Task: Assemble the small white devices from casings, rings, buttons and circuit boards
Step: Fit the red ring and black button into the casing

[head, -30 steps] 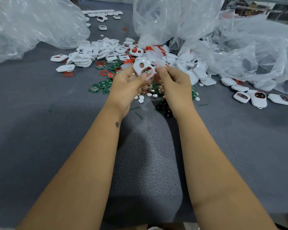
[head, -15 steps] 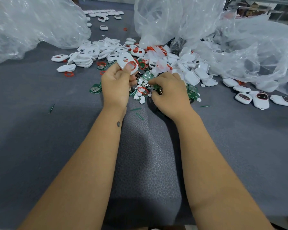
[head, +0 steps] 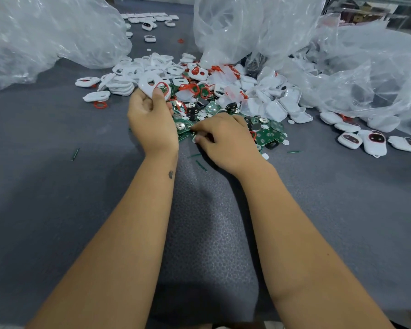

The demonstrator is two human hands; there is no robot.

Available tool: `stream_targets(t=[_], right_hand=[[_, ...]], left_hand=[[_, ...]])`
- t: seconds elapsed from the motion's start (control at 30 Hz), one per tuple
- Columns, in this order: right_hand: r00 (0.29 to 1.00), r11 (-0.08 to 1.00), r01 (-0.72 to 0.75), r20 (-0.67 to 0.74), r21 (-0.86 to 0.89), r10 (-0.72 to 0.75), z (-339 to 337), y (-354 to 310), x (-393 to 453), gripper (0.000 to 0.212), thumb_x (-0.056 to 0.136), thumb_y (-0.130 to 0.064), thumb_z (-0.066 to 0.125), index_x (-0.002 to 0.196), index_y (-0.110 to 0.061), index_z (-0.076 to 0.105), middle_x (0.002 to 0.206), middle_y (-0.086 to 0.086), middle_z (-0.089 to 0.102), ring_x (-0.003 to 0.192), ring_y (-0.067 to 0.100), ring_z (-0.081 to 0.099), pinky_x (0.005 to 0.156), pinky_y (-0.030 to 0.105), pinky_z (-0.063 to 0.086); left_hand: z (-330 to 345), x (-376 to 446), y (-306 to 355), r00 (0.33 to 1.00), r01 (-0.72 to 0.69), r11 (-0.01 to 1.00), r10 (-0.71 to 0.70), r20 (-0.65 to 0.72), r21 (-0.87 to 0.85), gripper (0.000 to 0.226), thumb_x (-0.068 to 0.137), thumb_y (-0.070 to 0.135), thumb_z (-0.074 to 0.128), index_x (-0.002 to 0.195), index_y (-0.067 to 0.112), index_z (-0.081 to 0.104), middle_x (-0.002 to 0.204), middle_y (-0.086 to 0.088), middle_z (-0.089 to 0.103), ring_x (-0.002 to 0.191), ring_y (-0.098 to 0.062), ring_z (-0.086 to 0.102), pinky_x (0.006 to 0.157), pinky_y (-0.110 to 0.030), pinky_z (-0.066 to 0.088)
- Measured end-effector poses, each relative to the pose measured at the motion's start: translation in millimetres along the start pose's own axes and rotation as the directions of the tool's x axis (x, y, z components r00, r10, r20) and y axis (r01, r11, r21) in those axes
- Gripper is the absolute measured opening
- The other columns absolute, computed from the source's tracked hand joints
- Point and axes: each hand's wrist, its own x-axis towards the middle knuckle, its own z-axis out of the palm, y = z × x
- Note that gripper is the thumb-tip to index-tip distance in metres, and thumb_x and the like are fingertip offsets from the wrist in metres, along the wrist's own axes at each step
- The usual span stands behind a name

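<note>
Now the right hand point(head: 226, 141) has dropped from the casing point(head: 152, 85) to pinch at small parts among the circuit boards point(head: 266, 135) mid-frame, while the left hand point(head: 152, 119) still grips that ringed casing above, presumably awaiting a button.

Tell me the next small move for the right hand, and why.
Probably pinch one small white button and lift it to the casing. The left hand holds that casing with a red ring already seated, while the right hand fingers rest at the buttons.
</note>
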Motion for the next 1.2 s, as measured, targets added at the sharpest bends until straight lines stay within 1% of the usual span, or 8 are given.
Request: stream_targets(t=[0.17, 0.33, 0.47, 0.67, 0.77, 0.87, 1.1, 1.2], right_hand=[[0.991, 0.997, -0.069, -0.117, 0.025, 0.071, -1.8, 0.6, -0.2, 0.005, 0.084, -0.024, 0.066, 0.086, -0.022, 0.070, 0.076, -0.010, 0.056, 0.094, 0.019, 0.054, 0.085, 0.026, 0.025], [0.994, 0.987, -0.101, -0.046, -0.123, 0.096, 5.6, 0.3, -0.5, 0.044, 0.091, -0.043, 0.056, 0.128, -0.021, 0.058, 0.128, 0.003, 0.051, 0.124, 0.026, 0.036, 0.101, 0.037, 0.025], [0.996, 0.989, -0.083, 0.013, -0.125, 0.085, 7.8, 2.1, -0.5, 0.042, 0.092, -0.051, 0.050, 0.129, -0.032, 0.057, 0.139, 0.001, 0.044, 0.131, 0.027, 0.029, 0.108, 0.040, 0.018], [0.992, 0.987, -0.129, -0.005, -0.098, 0.129, 8.1, 2.7, -1.1, 0.050, 0.092, -0.052, 0.051, 0.137, -0.031, 0.051, 0.141, 0.001, 0.043, 0.134, 0.026, 0.027, 0.110, 0.040, 0.016], [0.994, 0.989, -0.103, 0.019, -0.110, 0.105, 7.9, 0.4, -1.7, 0.050, 0.096, -0.052, 0.043, 0.144, -0.040, 0.039, 0.149, 0.001, 0.035, 0.138, 0.026, 0.022, 0.113, 0.043, 0.013], [0.995, 0.990, -0.082, 0.053, -0.114, 0.089, 7.6, 0.3, -0.9, 0.041, 0.098, -0.049, 0.043, 0.137, -0.042, 0.049, 0.152, 0.000, 0.034, 0.140, 0.025, 0.019, 0.113, 0.042, 0.009], [0.993, 0.989, -0.088, -0.066, 0.116, 0.096, 6.2, -2.3, 3.1, 0.016, 0.083, -0.018, 0.066, 0.097, -0.025, 0.068, 0.106, -0.008, 0.062, 0.115, 0.021, 0.042, 0.086, 0.026, 0.018], [0.979, 0.922, -0.131, -0.097, 0.364, 0.177, 1.2, -3.6, 3.2, 0.016, 0.082, -0.004, 0.061, 0.087, -0.018, 0.067, 0.084, -0.005, 0.065, 0.091, 0.019, 0.061, 0.086, 0.032, 0.044]], left_hand=[[0.8, -2.6, 1.4, 1.000, 0.005, 1.000, -0.005, 0.026, 0.015, 0.015, 0.099, 0.008, 0.050, 0.107, -0.001, 0.061, 0.075, 0.003, 0.064, 0.060, -0.002, 0.057, 0.060, -0.019, 0.051], [0.8, -5.9, 5.4, 0.983, 0.093, 0.987, -0.072, 0.166, -0.128, 0.008, 0.101, 0.009, 0.045, 0.103, 0.003, 0.050, 0.088, -0.006, 0.061, 0.069, -0.019, 0.069, 0.064, -0.030, 0.058], [4.7, -10.6, 3.3, 0.936, 0.188, 0.981, -0.163, 0.312, -0.051, 0.012, 0.102, 0.011, 0.043, 0.094, 0.015, 0.051, 0.094, -0.003, 0.064, 0.077, -0.022, 0.072, 0.070, -0.034, 0.060], [3.3, 1.2, -7.3, 0.993, 0.066, 0.982, -0.082, 0.084, 0.178, 0.015, 0.101, 0.014, 0.045, 0.091, 0.024, 0.048, 0.085, 0.010, 0.059, 0.088, -0.019, 0.066, 0.087, -0.041, 0.055], [2.3, 2.6, -7.9, 0.999, 0.033, 0.984, -0.039, 0.028, 0.174, 0.006, 0.100, 0.015, 0.047, 0.098, 0.019, 0.050, 0.083, 0.012, 0.058, 0.081, -0.009, 0.059, 0.084, -0.033, 0.052], [2.9, 0.4, -5.4, 0.997, 0.055, 0.996, -0.059, 0.044, 0.077, 0.006, 0.100, 0.014, 0.046, 0.099, 0.018, 0.050, 0.090, 0.007, 0.062, 0.090, -0.016, 0.065, 0.082, -0.031, 0.055], [4.7, -5.3, -0.8, 0.980, 0.108, 0.994, -0.108, 0.165, 0.006, 0.007, 0.101, 0.010, 0.044, 0.103, 0.012, 0.051, 0.093, 0.003, 0.065, 0.087, -0.015, 0.067, 0.077, -0.029, 0.058], [3.2, -6.9, 0.7, 0.967, 0.102, 0.995, -0.101, 0.235, 0.009, 0.012, 0.099, 0.009, 0.046, 0.098, 0.017, 0.055, 0.092, 0.002, 0.067, 0.088, -0.016, 0.067, 0.078, -0.030, 0.058]])
